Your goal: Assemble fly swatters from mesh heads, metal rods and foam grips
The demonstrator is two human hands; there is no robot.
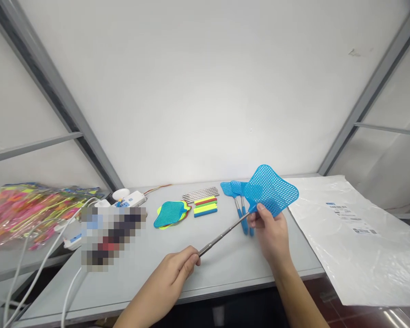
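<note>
A blue fly swatter (273, 189) with a meshed head is held in both hands above the table. My left hand (177, 273) is closed round the lower end of its metal telescopic rod, so that end is hidden. My right hand (271, 232) pinches the base of the head near the neck. Behind the right hand lie a few blue fly swatters (228, 188) with blue grips, partly covered. To the left are a stack of loose swatter heads (171, 214), teal on top, several coloured grips (205, 209) and a row of metal rods (200, 194).
The grey table (140, 278) meets a white wall behind. At left are a power strip (133, 199), white cables (44, 269), a blurred-out patch and bright bagged goods (34, 214). A large white plastic package (355, 241) overhangs the table's right side.
</note>
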